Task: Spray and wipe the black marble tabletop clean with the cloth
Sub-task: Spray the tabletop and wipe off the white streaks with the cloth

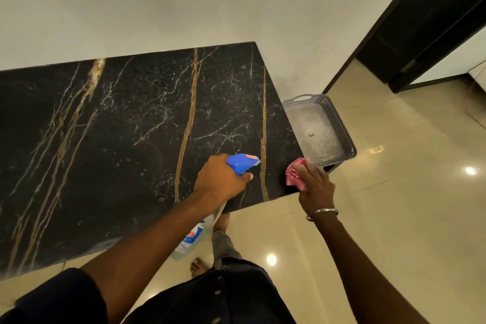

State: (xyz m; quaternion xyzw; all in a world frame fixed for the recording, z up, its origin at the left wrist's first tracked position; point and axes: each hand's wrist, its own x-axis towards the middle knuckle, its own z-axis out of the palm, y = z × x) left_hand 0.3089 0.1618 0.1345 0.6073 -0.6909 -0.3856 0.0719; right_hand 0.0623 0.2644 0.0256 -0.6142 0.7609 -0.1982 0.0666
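The black marble tabletop (126, 126), veined in gold and white, fills the left and middle of the head view. My left hand (218, 181) grips a spray bottle (243, 163) by its blue trigger head above the table's near right part; the clear bottle body hangs down past the front edge. A bunched pink cloth (295, 173) rests on the table's near right corner, with my right hand (314, 187) closed over it.
A grey perforated plastic basket (339, 123) sits just beyond the table's right end. A white wall runs behind the table. Glossy beige floor tiles (394, 218) spread to the right, and a dark door frame (420, 21) stands at the upper right. My bare feet show below the table edge.
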